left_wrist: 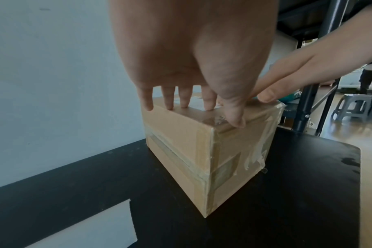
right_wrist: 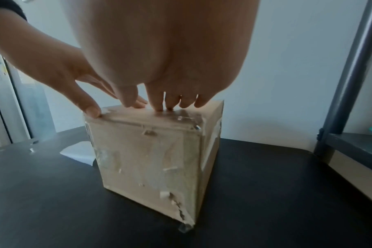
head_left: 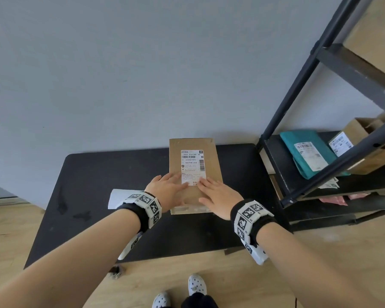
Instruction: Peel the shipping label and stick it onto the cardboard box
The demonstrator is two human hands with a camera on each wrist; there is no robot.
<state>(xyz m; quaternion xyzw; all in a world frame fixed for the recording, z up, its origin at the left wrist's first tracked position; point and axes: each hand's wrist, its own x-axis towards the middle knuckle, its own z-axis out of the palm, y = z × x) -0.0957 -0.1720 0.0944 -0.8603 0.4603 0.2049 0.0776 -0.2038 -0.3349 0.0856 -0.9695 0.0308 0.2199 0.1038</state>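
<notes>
The black table [head_left: 102, 218] spreads under both forearms and carries everything, a steady base to press against. To the outside of the right hand stands the dark metal shelving [head_left: 302, 116], where a teal parcel [head_left: 307, 150] that already bears a label lies, probably a stack of finished work.

The cardboard box [head_left: 195, 196] sits directly beneath both palms, its long side running away from the person, so the top face lies flat for smoothing. The left hand [head_left: 167, 192] and the right hand [head_left: 218, 197] lie side by side on that top, fingers straight and flat, gripping nothing; the pose looks like pressing down, not holding.

The shipping label [head_left: 192, 165] is stuck on the box top just ahead of the fingertips, its near edge under them, likely being rubbed flat. Behind the left wrist lies a white sheet [head_left: 116, 197], probably the peeled backing, set aside.
</notes>
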